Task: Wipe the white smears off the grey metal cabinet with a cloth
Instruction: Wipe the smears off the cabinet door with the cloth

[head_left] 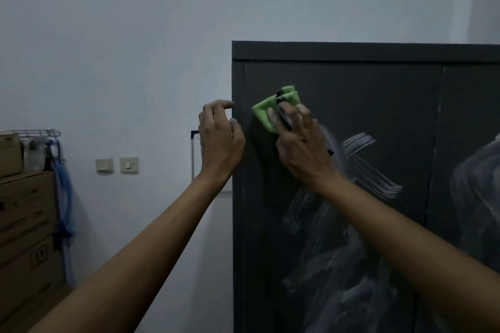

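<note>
The grey metal cabinet (351,76) fills the right half of the view. White smears (359,165) streak its left door below and to the right of my hands, and more cover the right door (476,189). My right hand (300,143) holds a folded green cloth (266,112) against the upper left of the door, its fingers bent over the bunched cloth. A thin black pen-like thing (284,119) runs between two of its fingers. My left hand (219,138) hovers at the cabinet's left edge with loosely curled fingers, holding nothing.
A pale wall lies behind, with two switches (117,165). At the far left stand stacked cardboard boxes (25,213), with a wire rack (38,133) and blue fabric (63,192) beside them. A whiteboard edge (193,154) shows just left of the cabinet.
</note>
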`<control>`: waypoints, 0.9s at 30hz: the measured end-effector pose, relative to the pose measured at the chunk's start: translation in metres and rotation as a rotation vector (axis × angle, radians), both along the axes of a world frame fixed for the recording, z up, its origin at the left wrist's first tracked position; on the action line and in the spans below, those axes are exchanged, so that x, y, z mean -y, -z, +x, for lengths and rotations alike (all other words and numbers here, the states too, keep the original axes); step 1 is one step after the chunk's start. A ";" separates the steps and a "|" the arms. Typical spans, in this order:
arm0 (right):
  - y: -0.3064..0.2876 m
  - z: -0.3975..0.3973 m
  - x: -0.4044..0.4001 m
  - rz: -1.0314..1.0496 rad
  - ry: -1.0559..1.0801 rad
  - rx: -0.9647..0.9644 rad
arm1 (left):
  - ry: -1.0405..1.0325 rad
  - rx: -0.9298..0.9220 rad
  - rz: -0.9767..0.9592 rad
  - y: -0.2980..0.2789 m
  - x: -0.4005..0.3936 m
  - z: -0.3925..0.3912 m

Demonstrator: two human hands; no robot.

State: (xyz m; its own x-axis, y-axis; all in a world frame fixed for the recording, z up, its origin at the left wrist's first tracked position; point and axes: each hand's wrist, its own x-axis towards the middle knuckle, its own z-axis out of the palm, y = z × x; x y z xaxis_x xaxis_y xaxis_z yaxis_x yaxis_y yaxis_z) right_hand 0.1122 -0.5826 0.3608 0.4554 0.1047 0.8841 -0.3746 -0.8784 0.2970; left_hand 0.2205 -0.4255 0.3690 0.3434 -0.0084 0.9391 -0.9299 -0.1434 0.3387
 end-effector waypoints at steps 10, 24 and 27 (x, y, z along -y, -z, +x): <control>-0.011 -0.015 0.020 0.033 -0.030 0.050 | 0.019 0.045 0.074 0.015 0.005 -0.011; -0.006 -0.043 0.050 0.213 -0.074 0.217 | -0.079 0.135 0.212 0.006 0.030 -0.031; 0.016 -0.044 0.049 0.012 -0.101 0.019 | -0.089 0.113 0.220 0.007 0.035 -0.034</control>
State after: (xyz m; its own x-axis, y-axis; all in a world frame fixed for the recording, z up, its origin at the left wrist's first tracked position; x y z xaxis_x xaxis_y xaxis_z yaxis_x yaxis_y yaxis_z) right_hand 0.0684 -0.6317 0.3452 0.4266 0.1384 0.8938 -0.2897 -0.9152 0.2800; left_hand 0.1867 -0.4600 0.3625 0.2454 -0.1908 0.9505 -0.9403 -0.2855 0.1854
